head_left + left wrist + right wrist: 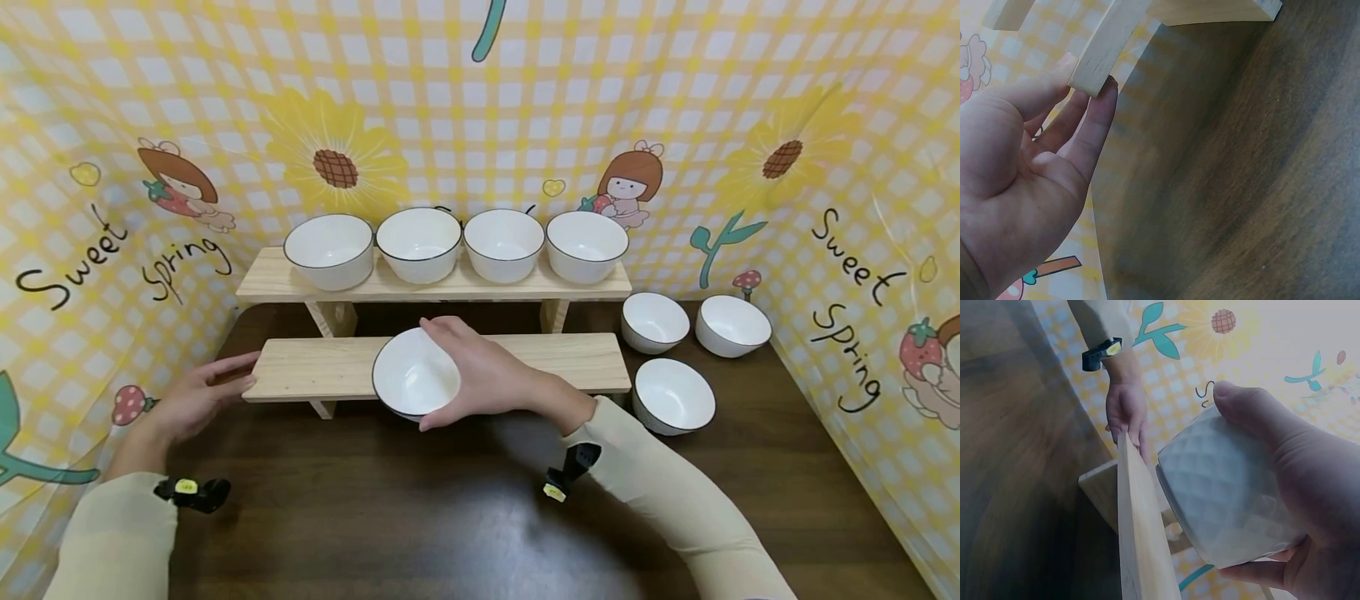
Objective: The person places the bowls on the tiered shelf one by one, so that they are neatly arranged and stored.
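My right hand (491, 371) grips a white bowl (415, 372) with a thin dark rim, thumb and fingers spread round its side. In the head view this bowl overlaps the front edge of the lower wooden shelf (300, 367). The right wrist view shows the quilted outside of the bowl (1222, 481) close beside the shelf board (1138, 525). At the shelf's left end, my left hand (202, 396) pinches the board. Its thumb and fingers (1100, 115) lie on either side of the board's corner (1100, 62) in the left wrist view.
Several white bowls (420, 242) line the upper wooden shelf (262, 279) behind. To the right, three more bowls (673, 400) stand on the dark wooden table (375, 508). A yellow checked cloth (480, 125) with printed flowers hangs round the back and sides.
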A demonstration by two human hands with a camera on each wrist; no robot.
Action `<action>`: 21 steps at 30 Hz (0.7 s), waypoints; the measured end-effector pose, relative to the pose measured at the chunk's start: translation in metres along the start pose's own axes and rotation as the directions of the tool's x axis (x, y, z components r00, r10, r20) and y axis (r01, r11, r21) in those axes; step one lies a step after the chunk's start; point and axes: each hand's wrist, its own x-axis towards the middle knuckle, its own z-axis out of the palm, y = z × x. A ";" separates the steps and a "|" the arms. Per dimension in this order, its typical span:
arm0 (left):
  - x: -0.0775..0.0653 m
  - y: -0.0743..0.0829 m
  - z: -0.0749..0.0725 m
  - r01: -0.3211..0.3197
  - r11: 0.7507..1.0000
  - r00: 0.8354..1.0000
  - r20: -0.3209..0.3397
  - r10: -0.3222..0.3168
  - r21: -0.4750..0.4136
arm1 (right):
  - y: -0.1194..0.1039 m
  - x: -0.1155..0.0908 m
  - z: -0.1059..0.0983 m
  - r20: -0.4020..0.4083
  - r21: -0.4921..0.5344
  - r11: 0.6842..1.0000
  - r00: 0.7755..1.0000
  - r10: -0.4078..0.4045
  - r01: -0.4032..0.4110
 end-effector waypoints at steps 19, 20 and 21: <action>0.000 0.001 0.003 0.019 1.000 1.000 -0.010 -0.018 0.014 | -0.014 0.049 0.029 0.022 -0.057 0.998 1.000 0.008 -0.007; 0.000 0.001 0.003 0.017 1.000 1.000 -0.010 -0.017 0.015 | -0.014 0.051 0.031 0.021 -0.059 0.998 1.000 0.008 -0.007; 0.000 0.001 0.002 0.015 1.000 1.000 -0.011 -0.015 0.015 | -0.015 0.053 0.033 0.021 -0.061 0.998 1.000 0.010 -0.008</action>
